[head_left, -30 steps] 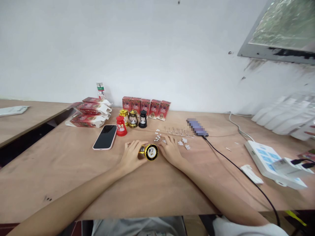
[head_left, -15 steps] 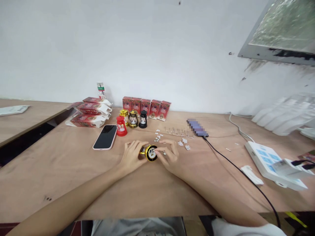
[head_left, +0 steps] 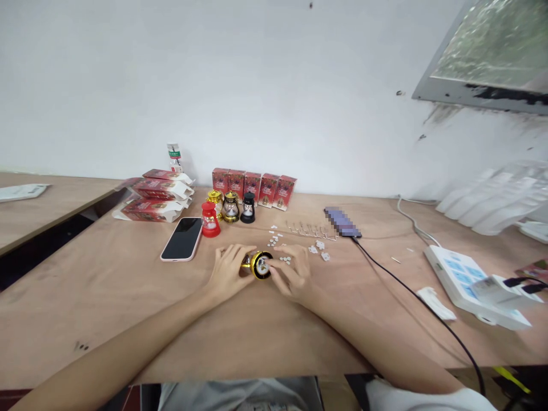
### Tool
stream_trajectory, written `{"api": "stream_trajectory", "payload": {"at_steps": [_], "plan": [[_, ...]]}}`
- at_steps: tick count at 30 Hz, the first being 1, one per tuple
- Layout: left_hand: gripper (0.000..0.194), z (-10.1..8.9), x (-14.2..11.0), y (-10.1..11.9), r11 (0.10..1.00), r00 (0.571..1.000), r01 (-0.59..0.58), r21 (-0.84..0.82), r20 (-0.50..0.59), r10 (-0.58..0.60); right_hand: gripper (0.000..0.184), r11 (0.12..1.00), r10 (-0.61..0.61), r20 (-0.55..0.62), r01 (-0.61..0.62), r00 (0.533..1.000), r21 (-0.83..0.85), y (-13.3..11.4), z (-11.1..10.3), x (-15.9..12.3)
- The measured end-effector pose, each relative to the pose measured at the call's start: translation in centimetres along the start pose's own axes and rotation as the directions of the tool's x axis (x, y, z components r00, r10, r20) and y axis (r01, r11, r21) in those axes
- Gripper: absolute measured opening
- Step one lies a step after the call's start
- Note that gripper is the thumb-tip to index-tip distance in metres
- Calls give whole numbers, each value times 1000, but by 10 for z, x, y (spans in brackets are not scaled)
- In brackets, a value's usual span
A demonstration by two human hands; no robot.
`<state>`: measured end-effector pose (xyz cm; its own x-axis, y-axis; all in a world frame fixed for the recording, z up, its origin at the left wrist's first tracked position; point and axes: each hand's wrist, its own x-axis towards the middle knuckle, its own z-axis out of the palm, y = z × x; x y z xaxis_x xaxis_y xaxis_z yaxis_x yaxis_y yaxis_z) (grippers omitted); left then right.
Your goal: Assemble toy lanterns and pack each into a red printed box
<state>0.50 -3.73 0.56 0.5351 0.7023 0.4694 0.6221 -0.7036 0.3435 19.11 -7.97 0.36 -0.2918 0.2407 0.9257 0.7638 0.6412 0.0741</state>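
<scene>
A small gold and black toy lantern [head_left: 258, 268] lies on its side, its round base turned toward me. My left hand [head_left: 231, 267] is wrapped around its body, closed. The thumb and fingertips of my right hand [head_left: 295, 274] are pinched together at the white recess in the base; anything between them is too small to make out. Round button cells [head_left: 285, 260] lie just beyond the right fingers, partly hidden by them. More small round and flat white pieces [head_left: 273, 242] are scattered behind the lantern.
Red [head_left: 210, 221], gold [head_left: 214, 204], bronze [head_left: 230, 208] and black [head_left: 248, 209] lanterns stand behind a phone [head_left: 182, 240]. Red boxes [head_left: 252, 188] line the wall. Thin wire pieces [head_left: 310, 229] and white plates [head_left: 325, 257] lie right. A black cable [head_left: 406, 274] crosses near the power strip [head_left: 454, 268].
My right hand has come from the small pieces to the lantern's base, its fingertips now pressed into the recess. The left hand keeps its hold, with the lantern turned slightly.
</scene>
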Motion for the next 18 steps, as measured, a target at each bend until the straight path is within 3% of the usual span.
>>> {"api": "stream_trajectory", "payload": {"at_steps": [4,7,10,12,14,16,18], "plan": [[41,-2,1,1,998,998,55,-16,5,-55,19,999,-6,48,9,999,-53,2,1,-1],[43,-2,2,1,995,996,90,-36,-13,-90,23,987,128,55,-122,990,-106,12,2,-4],[43,0,2,0,990,991,131,-52,-24,-133,25,915,309,160,-247,938,-318,32,4,-8],[43,0,2,-1,987,988,148,-65,-28,-150,28,824,435,283,-251,855,-509,44,6,-10],[43,0,2,0,986,988,149,-76,-22,-151,29,723,564,371,-223,738,-654,53,7,-12],[43,-1,1,0,986,989,143,-83,-18,-145,25,654,660,426,-194,619,-731,57,7,-14],[43,-1,1,1,987,990,138,-83,-19,-140,23,635,700,468,-171,539,-753,58,7,-15]]}}
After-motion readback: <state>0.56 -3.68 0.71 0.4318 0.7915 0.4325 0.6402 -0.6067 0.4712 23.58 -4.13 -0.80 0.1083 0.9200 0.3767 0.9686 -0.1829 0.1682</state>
